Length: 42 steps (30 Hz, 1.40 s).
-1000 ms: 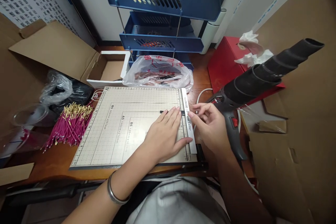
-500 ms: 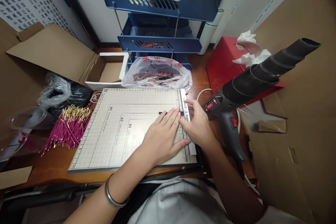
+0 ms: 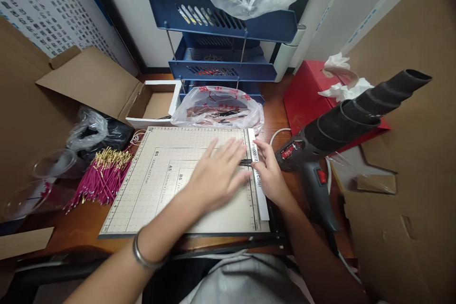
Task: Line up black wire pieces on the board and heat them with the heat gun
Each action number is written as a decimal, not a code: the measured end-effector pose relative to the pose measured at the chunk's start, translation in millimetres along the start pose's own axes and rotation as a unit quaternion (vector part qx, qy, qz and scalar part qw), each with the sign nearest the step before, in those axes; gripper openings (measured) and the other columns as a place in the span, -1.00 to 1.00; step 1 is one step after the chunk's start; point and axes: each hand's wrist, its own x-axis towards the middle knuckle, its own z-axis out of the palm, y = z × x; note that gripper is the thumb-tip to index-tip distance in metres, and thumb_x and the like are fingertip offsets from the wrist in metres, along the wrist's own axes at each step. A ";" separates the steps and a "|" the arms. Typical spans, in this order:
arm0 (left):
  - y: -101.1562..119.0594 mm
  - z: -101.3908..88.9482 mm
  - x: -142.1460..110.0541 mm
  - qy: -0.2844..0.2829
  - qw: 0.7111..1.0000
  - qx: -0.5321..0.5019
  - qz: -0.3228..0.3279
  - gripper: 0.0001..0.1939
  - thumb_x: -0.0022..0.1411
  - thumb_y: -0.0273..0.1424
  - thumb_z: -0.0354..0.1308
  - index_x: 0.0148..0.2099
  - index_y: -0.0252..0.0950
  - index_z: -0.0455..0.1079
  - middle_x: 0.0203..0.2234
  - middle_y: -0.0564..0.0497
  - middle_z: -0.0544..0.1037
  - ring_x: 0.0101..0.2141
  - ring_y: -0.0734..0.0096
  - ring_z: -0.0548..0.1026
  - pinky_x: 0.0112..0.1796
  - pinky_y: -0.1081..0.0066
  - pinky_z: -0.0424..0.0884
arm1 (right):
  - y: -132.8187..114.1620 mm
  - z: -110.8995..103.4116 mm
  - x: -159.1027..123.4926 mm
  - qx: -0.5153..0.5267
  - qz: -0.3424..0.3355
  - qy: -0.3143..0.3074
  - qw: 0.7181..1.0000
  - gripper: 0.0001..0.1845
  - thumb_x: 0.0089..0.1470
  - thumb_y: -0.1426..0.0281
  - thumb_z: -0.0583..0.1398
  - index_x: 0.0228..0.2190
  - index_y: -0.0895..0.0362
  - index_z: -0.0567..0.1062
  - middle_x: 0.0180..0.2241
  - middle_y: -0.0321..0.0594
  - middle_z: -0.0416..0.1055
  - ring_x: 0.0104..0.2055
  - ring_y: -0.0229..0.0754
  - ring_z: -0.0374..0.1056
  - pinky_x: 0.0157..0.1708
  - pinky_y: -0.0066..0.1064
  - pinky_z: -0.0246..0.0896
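Observation:
A cream paper cutter board (image 3: pixel 135 199) with printed grid lines lies on the table in front of me. My left hand (image 3: pixel 217 175), blurred by motion, is over its right half with the fingers stretched out and nothing in them. Several thin black strands (image 3: pixel 245 162) lie crosswise near the board's white right-hand rail (image 3: pixel 261 197). At that rail, my right hand (image 3: pixel 269 171) has thumb and fingers pinched at the strands' right end. The covered ends of the strands are hidden by my fingers.
Left of the board lies a bundle of magenta wires (image 3: pixel 101 175) with gold tips. A plastic bag (image 3: pixel 217 109) holding dark pieces sits behind it, before blue trays (image 3: pixel 221 71). To the right stand a heat gun (image 3: pixel 317 171) and a red box (image 3: pixel 306 88).
My left hand has slid left, away from the rail, uncovering the black strands. My right fingers have drawn together at the strands' end. The camera view has shifted slightly.

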 end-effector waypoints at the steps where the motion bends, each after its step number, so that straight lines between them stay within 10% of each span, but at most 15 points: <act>1: -12.6 -6.1 12.4 0.010 0.999 -0.004 -0.031 -0.34 0.63 -0.05 -0.31 0.49 -0.30 0.23 0.44 -0.10 0.33 0.44 0.12 0.24 0.43 -0.02 0.08 | 2.4 1.3 0.0 0.026 -0.001 0.000 1.000 -0.36 0.10 0.35 0.19 0.23 0.00 0.30 0.35 -0.09 0.35 0.44 0.04 0.24 0.48 0.06 0.08; 8: -103.6 -7.6 121.7 -0.026 0.989 0.018 -0.146 -0.62 0.48 -0.36 0.04 0.17 -0.30 0.57 0.11 -0.17 0.63 0.13 0.03 0.53 0.14 0.15 0.44 | 10.4 4.3 -3.3 0.042 0.027 -0.021 0.999 -0.22 0.22 0.26 0.18 0.41 -0.04 0.11 0.54 -0.17 0.02 0.59 -0.04 -0.07 0.58 0.05 -0.21; 14: -121.2 11.0 167.6 -0.059 0.988 0.026 -0.142 -0.61 0.43 -0.40 0.04 0.14 -0.22 0.62 0.09 -0.15 0.64 0.09 0.04 0.55 0.10 0.18 0.45 | 12.7 4.7 -4.8 0.051 0.024 -0.014 0.998 -0.27 0.25 0.26 0.19 0.39 -0.06 0.16 0.52 -0.15 0.06 0.57 -0.01 0.02 0.57 0.06 -0.13; 42: -144.3 -1.0 143.2 -0.085 0.982 -0.046 -0.160 -0.83 0.30 -0.41 0.26 -0.12 -0.26 0.67 -0.17 -0.09 0.74 -0.15 0.19 0.62 -0.09 0.40 0.44 | 12.1 8.8 -5.3 0.051 0.046 0.011 0.998 -0.33 0.24 0.17 0.24 0.30 -0.04 0.23 0.50 -0.08 0.12 0.55 0.03 0.06 0.51 0.05 0.02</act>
